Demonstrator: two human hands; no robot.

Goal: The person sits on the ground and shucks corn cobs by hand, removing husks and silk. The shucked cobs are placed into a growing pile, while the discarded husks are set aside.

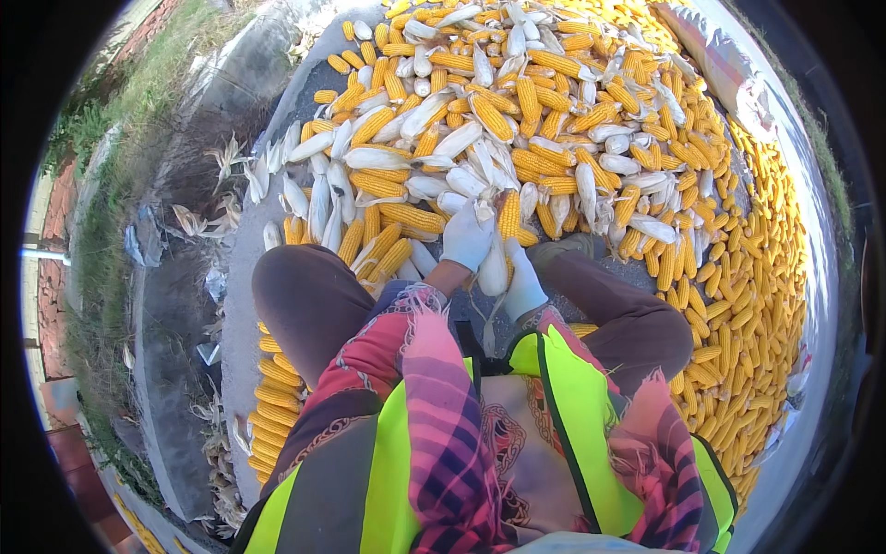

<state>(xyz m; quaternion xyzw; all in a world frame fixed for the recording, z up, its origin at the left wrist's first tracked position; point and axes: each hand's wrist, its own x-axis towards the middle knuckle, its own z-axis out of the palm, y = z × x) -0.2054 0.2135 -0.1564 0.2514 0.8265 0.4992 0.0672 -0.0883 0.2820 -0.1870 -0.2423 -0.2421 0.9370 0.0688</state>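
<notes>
My left hand (466, 239), in a whitish work glove, grips pale dry husk just in front of my lap. Beside it a yellow ear of corn (509, 216) stands bared at its upper part, with its lower part held by my gloved right hand (524, 285). Between the two hands hangs a pale husk (493, 266) with strands trailing down; whether it is still joined to the ear is hard to tell. Directly beyond my hands lies a heap of corn ears (533, 163), some bare and some wrapped in pale husk (377, 158).
A spread of bare ears (740, 325) covers the ground on my right, near a large woven sack (727, 62). More bare ears (273, 415) lie by my left thigh. Along the left run a concrete curb (166, 388), loose dry husks (225, 156) and grass (118, 228).
</notes>
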